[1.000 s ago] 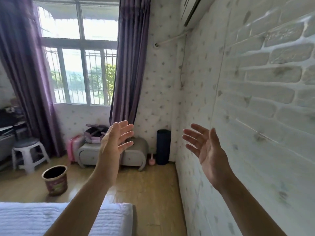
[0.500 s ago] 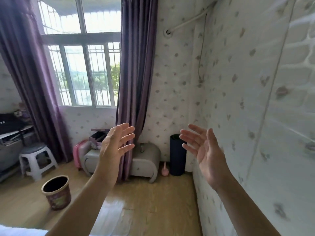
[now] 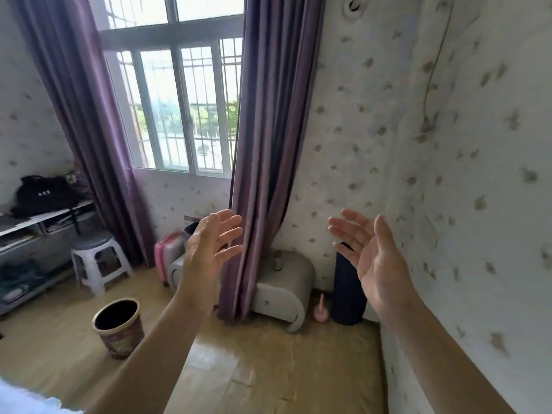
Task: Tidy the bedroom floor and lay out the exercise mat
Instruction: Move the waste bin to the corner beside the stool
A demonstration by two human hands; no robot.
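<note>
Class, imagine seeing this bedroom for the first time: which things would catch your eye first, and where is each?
The bare left hand and right hand are raised in front, open, palms facing, holding nothing. Behind them a long purple curtain hangs beside the window, and a dark rolled mat stands upright in the corner to its right. A round woven waste basket sits on the floor, lower left.

Both hands (image 3: 209,252) raised, empty; rolled mat (image 3: 348,291) upright in corner.

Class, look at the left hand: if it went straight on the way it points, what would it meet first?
Most likely the purple curtain: the left hand, open and empty, points forward and up at its folds, though depth is unclear.
</note>
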